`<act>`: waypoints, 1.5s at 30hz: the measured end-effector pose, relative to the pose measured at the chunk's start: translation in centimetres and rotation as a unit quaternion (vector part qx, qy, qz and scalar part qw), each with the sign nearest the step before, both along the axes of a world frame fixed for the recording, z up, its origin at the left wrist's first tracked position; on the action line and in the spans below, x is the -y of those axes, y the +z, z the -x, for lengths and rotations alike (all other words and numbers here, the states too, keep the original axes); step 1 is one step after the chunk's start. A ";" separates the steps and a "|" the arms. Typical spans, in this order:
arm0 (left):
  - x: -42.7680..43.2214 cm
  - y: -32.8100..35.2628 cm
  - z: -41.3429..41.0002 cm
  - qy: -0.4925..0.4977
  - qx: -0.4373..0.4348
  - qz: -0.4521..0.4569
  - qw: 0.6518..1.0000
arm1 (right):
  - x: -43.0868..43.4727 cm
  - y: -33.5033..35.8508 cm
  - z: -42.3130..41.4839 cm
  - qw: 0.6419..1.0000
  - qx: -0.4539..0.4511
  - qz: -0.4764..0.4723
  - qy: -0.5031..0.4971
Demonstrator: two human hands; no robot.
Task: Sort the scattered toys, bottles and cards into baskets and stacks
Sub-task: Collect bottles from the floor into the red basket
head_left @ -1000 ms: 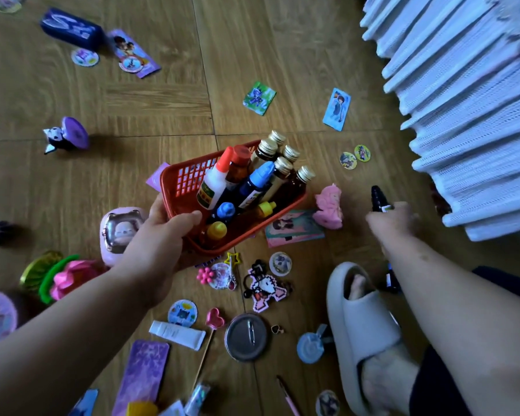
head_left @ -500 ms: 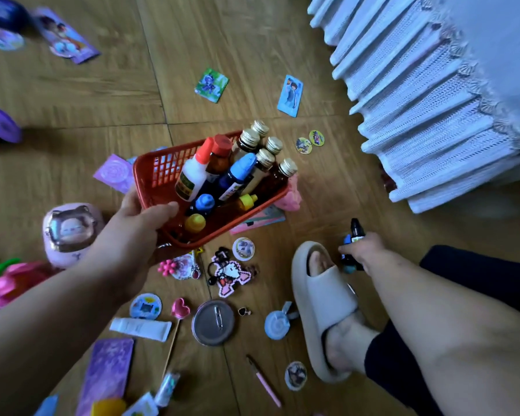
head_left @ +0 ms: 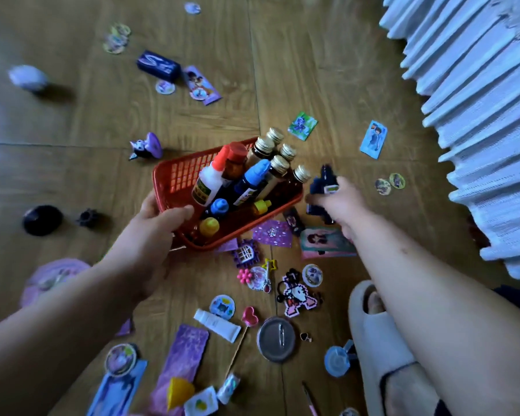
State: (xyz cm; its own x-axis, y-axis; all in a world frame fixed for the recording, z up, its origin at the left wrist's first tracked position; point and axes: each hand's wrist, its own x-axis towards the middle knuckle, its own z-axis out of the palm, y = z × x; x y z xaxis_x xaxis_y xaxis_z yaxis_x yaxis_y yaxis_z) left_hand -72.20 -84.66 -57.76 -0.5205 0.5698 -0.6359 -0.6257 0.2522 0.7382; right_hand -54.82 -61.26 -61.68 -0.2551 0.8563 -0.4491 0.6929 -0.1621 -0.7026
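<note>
Tilted red basket gripped at its 7 o'clock rim by left hand. Inside, leaning toward 1 o'clock: white glue bottle, blue-capped bottle, five gold-capped brown bottles. Dark blue bottle held in right hand, just beside basket's 3 o'clock edge. Blue card and green card flat on floor at 1 o'clock. Purple figure toy at 10 o'clock.

Right hand now lifted from the floor beside the slipper, dark bottle in its grip, raised just beside the red basket's right end
</note>
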 end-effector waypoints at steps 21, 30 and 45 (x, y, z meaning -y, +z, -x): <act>8.5 2.1 1.9 0.089 -0.055 0.043 0.994 | 12.8 11.4 12.9 0.923 -0.282 -0.152 0.213; 9.1 2.4 0.6 0.067 -0.056 0.041 0.995 | 19.1 8.8 15.1 0.831 -0.078 -0.274 0.478; 9.3 0.9 1.4 0.059 -0.028 0.048 0.997 | 8.9 -4.6 1.6 0.883 0.322 -0.087 0.331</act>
